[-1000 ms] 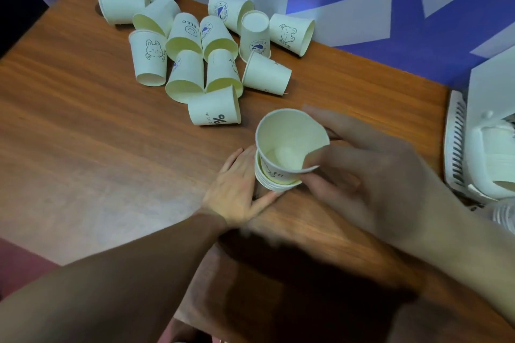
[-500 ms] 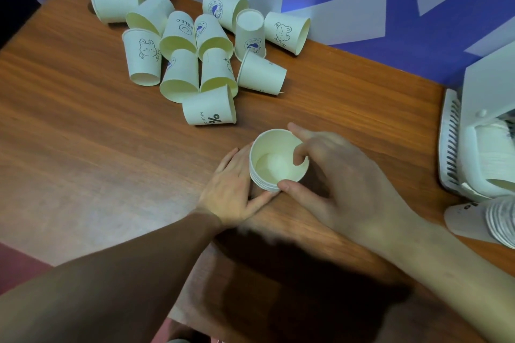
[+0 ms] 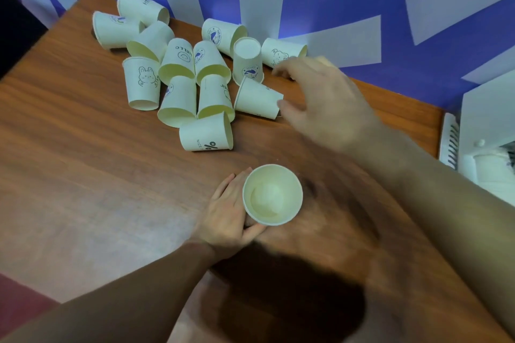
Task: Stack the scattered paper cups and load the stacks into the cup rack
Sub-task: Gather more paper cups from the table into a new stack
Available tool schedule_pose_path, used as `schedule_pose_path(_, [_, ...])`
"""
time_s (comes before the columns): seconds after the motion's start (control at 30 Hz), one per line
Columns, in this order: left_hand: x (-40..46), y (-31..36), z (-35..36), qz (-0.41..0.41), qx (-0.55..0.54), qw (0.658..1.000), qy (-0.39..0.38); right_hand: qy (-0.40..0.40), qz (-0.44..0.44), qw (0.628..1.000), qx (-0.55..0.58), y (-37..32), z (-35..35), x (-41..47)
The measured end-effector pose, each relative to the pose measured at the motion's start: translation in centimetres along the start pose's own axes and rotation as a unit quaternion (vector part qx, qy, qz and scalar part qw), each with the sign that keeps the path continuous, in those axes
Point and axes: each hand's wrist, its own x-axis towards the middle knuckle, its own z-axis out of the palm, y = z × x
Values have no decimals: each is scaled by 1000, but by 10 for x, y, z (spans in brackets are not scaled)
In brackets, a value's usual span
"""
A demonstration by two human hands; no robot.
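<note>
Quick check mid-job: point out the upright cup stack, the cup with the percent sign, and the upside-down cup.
upright cup stack [image 3: 272, 194], head view, inside the top cup
percent-sign cup [image 3: 206, 133], head view, side wall
upside-down cup [image 3: 247, 61], head view, side wall below its base

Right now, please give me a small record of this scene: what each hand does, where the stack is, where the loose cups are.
left hand: holds the upright stack at its side
stack: on the table, mouth up, near the person
right hand: open, holds nothing, blurred, beside a cup lying on its side
loose cups: a pile at the table's far side, most lying down
nearest loose cup: apart from the fingers, as far as the blur shows
</note>
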Motion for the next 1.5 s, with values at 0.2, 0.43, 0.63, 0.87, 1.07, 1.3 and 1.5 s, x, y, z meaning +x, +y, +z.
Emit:
schedule_pose_path(0.2, [4,8,-9,22,-39,996,83,-109,-8,990,-84,2,43,60])
schedule_pose_path(0.43, [6,12,-17,10,-86,994,59,-155,39,983,-89,-3,90,76])
schedule_pose_path(0.63, [5,8,-14,5,-91,996,12,-106,48,991,-70,1,88,68])
schedule_pose_path(0.87, [4,5,-9,19,-58,998,9,-39,17,999,20,7,52,39])
schedule_pose_path(1.07, [3,2,-3,8,-37,999,21,60,31,978,197,-14,5,6])
schedule_pose_path(1.3, [1,-1,2,9,-4,1000,11,76,-17,968,238,-37,-30,-67])
schedule_pose_path(1.5, [-1,1,2,41,16,997,56,5,-16,976,216,-44,-1,-107])
